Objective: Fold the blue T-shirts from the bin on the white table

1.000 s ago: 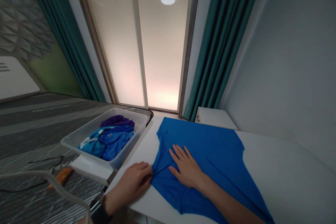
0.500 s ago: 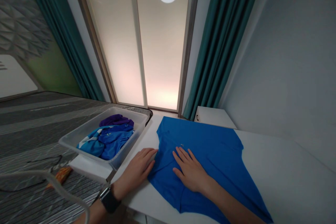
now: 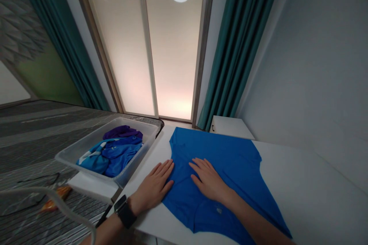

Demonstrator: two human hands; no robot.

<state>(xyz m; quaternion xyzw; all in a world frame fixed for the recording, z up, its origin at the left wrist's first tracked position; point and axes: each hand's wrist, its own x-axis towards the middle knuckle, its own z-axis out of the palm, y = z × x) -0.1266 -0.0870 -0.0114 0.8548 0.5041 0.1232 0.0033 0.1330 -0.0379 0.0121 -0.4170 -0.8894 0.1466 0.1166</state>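
Observation:
A blue shirt (image 3: 230, 164) lies spread on the white table (image 3: 310, 191), with a few creases and a small pale logo near my right forearm. My right hand (image 3: 208, 180) rests flat on the cloth, fingers stretched out. At the shirt's left edge, my left hand (image 3: 156, 183) lies flat with its fingertips touching the fabric and its palm over the bare tabletop. A dark smartwatch (image 3: 125, 211) is on my left wrist.
Left of the table, a clear plastic bin (image 3: 67, 157) holds blue and purple clothes (image 3: 122, 155). A pale curved tube (image 3: 66, 208) crosses the lower left, near an orange item (image 3: 56, 199). A white cabinet (image 3: 231, 126) stands behind the table.
My left hand has flattened out, its fingers now straighter against the shirt's edge. My right hand has shifted slightly across the cloth, and the logo now shows nearer the forearm. The view has turned slightly right.

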